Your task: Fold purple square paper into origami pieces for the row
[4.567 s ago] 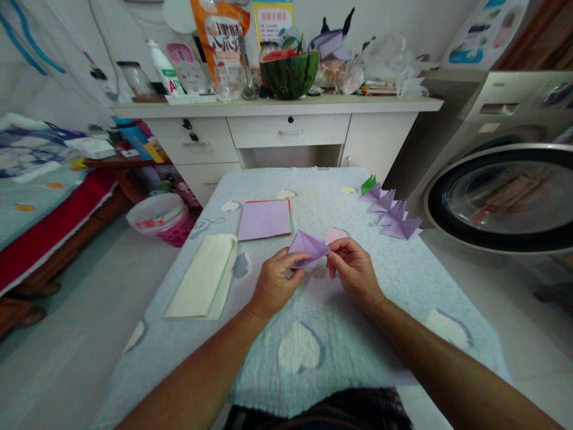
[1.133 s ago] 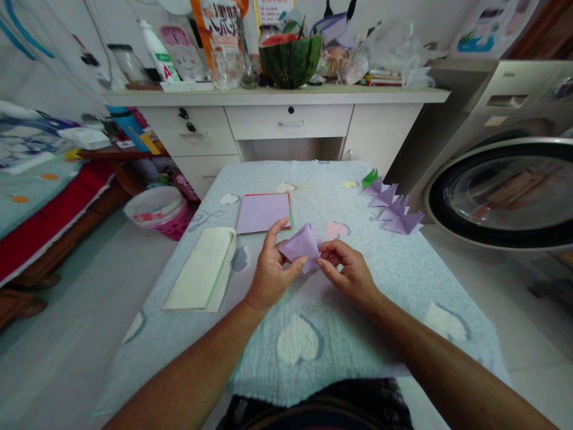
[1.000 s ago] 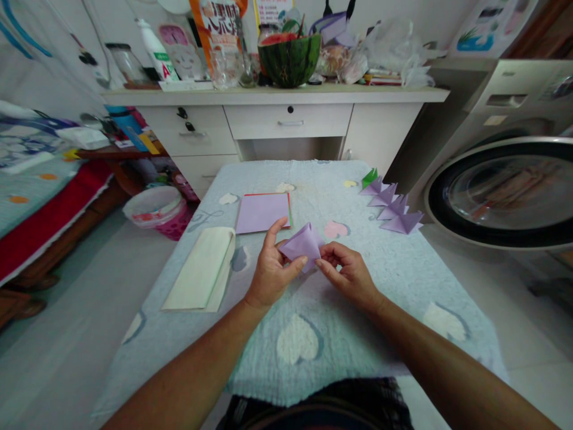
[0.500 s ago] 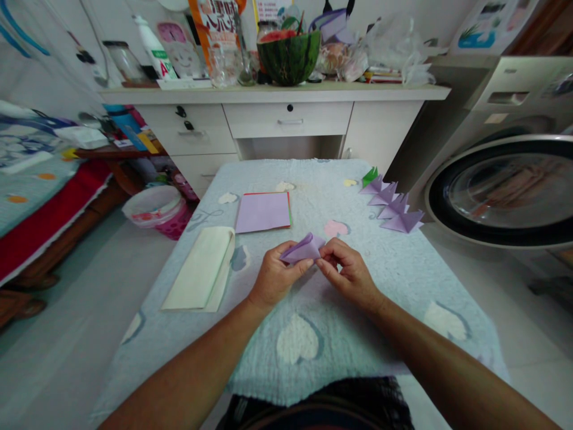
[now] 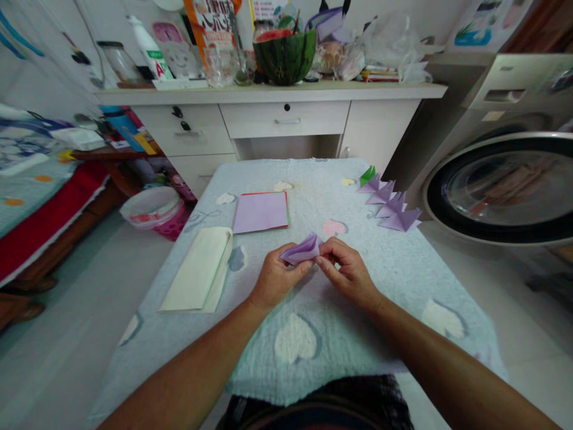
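Note:
A partly folded piece of purple origami paper [image 5: 301, 251] is held between both hands above the middle of the table. My left hand [image 5: 280, 272] grips its left and lower side, thumb in front and fingers behind. My right hand [image 5: 344, 266] pinches its right corner between thumb and forefinger. The upper layers of the paper stand slightly apart. Beyond my left hand lies a stack of square paper [image 5: 262, 213], purple on top with red and green edges showing. Several folded purple paper pieces [image 5: 398, 216] and a green one [image 5: 367, 175] stand in a row at the far right.
A folded pale cloth or paper [image 5: 197, 272] lies on the left of the table, which has a light blue heart-patterned cover [image 5: 358, 334]. Behind stands a white cabinet [image 5: 286, 119] bearing a cut watermelon [image 5: 286, 60]. A washing machine [image 5: 496, 179] is at right, a pink bin [image 5: 156, 212] at left.
The purple paper's layers have opened a little between my hands, its upper fold now looser. Both hands keep nearly the same place, and the view has shifted very slightly.

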Tool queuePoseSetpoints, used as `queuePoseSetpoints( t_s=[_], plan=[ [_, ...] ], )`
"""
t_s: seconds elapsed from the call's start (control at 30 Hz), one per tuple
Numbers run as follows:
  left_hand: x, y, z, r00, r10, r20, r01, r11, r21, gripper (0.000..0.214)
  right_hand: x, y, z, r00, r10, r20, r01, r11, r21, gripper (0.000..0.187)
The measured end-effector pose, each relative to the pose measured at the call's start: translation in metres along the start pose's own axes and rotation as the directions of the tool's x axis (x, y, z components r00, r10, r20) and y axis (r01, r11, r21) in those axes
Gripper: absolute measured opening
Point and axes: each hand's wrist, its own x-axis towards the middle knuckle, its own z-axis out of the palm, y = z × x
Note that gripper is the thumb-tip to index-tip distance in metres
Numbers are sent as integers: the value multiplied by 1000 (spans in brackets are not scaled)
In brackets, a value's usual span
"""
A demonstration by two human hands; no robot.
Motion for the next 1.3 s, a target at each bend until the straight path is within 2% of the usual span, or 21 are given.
queuePoseSetpoints(
  t_s=[0.17, 0.3, 0.37, 0.53, 0.63, 0.83, 1.3],
  plan=[
    [0, 3, 1, 999, 36, -4, -36, 993, 111, 14, -2, 0, 1, 997, 71, -23, -69, 994, 83, 8],
    [0, 3, 2, 1000, 22, -2, -21, 994, 106, 15, -2, 2, 3, 990, 106, -96, -92, 986, 138, 10],
    [0, 3, 3, 1000, 24, -7, -23, 995, 93, 15, -2, 1, 2, 989, 84, -119, -70, 990, 122, 11],
    [0, 5, 4, 999, 52, -14, -51, 997, 61, 20, 0, -3, -1, 995, 3, -96, 1, 999, 37, 7],
    [0, 6, 4, 999, 42, 15, -42, 999, 12, 27, 0, -5, -1, 994, 15, -105, -10, 999, 53, 8],
    [-2, 4, 2, 997, -37, 64, 42, 995, -85, 25, 0, -4, 0, 993, 33, -112, -25, 997, 68, 9],
    [-2, 3, 1, 994, -49, 94, 57, 996, -75, 23, 1, -6, -3, 995, 51, -86, -46, 997, 58, 10]
  ],
)
